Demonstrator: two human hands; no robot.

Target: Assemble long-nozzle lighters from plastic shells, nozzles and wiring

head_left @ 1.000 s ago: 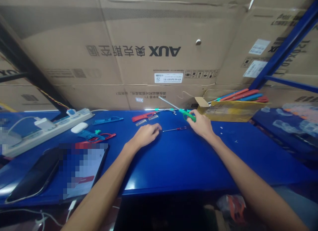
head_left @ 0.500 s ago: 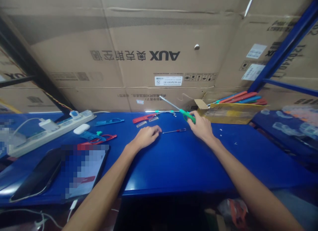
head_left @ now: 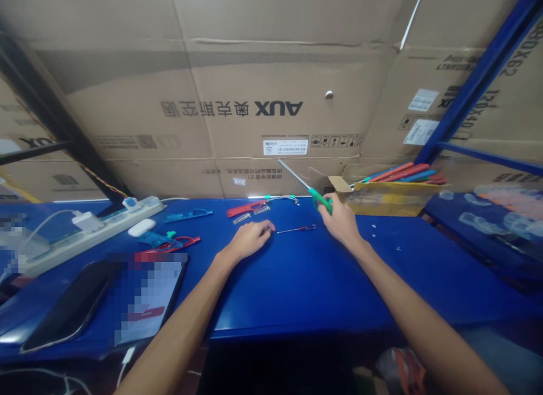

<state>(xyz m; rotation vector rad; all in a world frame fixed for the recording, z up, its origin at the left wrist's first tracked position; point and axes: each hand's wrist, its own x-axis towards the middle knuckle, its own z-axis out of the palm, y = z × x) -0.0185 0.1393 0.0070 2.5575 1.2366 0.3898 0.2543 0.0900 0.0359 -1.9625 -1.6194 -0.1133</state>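
Since the earlier frame, the rod of the green-handled tool [head_left: 321,198] had tipped a little more steeply, while both hands stayed almost in place and the view lifted slightly. The right hand [head_left: 340,218] was closed round the green handle, the pale rod slanting up and leftward from it, towards the cardboard wall [head_left: 233,55]. The left hand [head_left: 249,237] lay low on the blue tabletop [head_left: 297,293] with fingers loosely curled; whether they enclosed anything could not be told. A small screwdriver [head_left: 301,229] lay between the hands, its tip just beside the left fingertips and its handle near the right hand.

The open-topped box [head_left: 390,201] of coloured handles stood just beyond and to the right of the right hand, hemming that side. Beyond the left hand lay a red piece [head_left: 244,209] and two clear strips [head_left: 241,218]. Nearer the person than both hands, a broad stretch of tabletop ran back between the forearms to its front edge.
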